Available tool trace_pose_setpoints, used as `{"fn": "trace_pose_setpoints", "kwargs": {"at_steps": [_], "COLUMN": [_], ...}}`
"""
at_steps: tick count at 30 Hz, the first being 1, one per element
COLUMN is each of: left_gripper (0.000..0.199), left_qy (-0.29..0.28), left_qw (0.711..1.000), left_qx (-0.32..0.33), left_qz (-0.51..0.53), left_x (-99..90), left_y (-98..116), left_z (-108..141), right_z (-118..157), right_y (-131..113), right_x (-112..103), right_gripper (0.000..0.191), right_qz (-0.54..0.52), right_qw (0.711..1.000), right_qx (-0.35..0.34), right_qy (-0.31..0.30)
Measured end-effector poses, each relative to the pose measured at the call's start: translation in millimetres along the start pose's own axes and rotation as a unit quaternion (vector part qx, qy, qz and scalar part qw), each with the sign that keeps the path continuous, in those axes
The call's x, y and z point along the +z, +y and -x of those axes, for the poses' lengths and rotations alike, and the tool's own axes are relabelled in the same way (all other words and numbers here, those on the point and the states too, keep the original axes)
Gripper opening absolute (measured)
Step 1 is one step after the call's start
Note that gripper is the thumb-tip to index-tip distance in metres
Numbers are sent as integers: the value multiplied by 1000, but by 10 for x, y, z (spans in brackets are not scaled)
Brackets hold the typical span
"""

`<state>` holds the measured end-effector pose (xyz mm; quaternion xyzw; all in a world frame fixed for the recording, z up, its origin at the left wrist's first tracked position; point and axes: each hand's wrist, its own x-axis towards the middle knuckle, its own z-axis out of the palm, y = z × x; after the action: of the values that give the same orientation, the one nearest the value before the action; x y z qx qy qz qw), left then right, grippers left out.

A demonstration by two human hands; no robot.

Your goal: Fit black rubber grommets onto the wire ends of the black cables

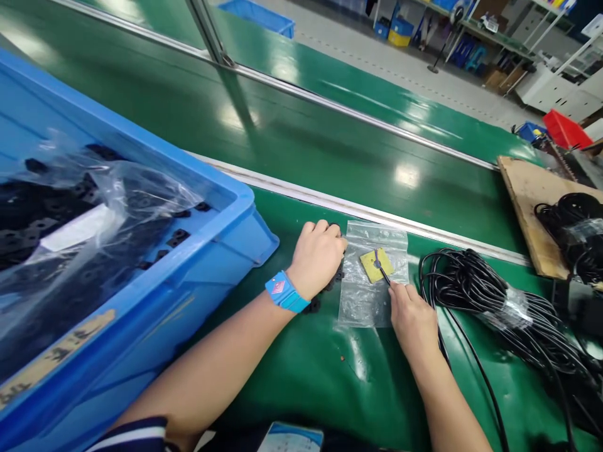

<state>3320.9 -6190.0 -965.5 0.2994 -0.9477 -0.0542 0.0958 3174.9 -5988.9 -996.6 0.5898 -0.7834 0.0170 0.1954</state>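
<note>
My left hand [319,258], with a blue wristband [286,292], is curled over small black parts [313,306] on the green surface; its fingertips are mostly hidden, so I cannot make out what they grip. My right hand [413,317] pinches a thin dark tool [385,274]. The tool's far end rests on a yellow square pad [370,267], which lies on a clear plastic bag [360,306] between my hands.
A large blue bin [221,235] at the left holds black parts and plastic film. Coiled black cables [475,285] lie at the right, near a cardboard sheet [522,213]. A pale rail [301,193] runs beyond my hands, beside a green belt [330,150].
</note>
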Motion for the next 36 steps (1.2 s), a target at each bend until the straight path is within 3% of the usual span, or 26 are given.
{"fn": "trace_pose_setpoints", "kwargs": {"at_steps": [4, 6, 8, 12, 14, 16, 18, 22, 27, 31, 34, 36], "left_gripper": [15, 17, 18, 25, 28, 30, 31, 23, 22, 30, 33, 33], "left_qy": [72, 119, 134, 69, 43, 27, 16, 0, -20, -43, -53, -47], "left_qw": [987, 949, 883, 727, 669, 632, 605, 544, 500, 436, 427, 451], "left_qx": [-19, -39, -70, -180, -218, -228, -221, -188, -175, -199, -213, -204], "left_qz": [144, 288, 444, 659, 709, 740, 765, 818, 848, 877, 877, 868], "left_x": [-69, -123, -151, -77, -17, 17, 18, -20, -32, -56, -78, -86], "left_y": [-6, 11, 40, 97, 115, 131, 156, 216, 232, 226, 229, 223], "left_z": [26, 97, 206, 457, 546, 594, 608, 601, 593, 596, 604, 608], "right_z": [3, 2, 2, -12, -24, -28, -18, 43, 102, 107, 107, 106], "right_y": [-9, -24, -41, -47, -28, -5, 3, -38, -100, -91, -69, -60], "right_x": [-19, -29, -39, -92, -161, -267, -395, -604, -668, -644, -621, -613], "right_gripper": [19, 18, 20, 23, 18, 8, 17, 26, 31, 29, 28, 28], "right_qz": [30, 30, 25, 10, -15, -79, -174, -302, -360, -362, -354, -349], "right_qw": [999, 999, 1000, 1000, 997, 986, 967, 936, 918, 919, 925, 928], "right_qx": [13, 15, 9, -12, 3, 34, 59, 56, 53, 63, 48, 41], "right_qy": [-34, -31, -17, 15, 76, 145, 176, 170, 157, 145, 128, 121]}}
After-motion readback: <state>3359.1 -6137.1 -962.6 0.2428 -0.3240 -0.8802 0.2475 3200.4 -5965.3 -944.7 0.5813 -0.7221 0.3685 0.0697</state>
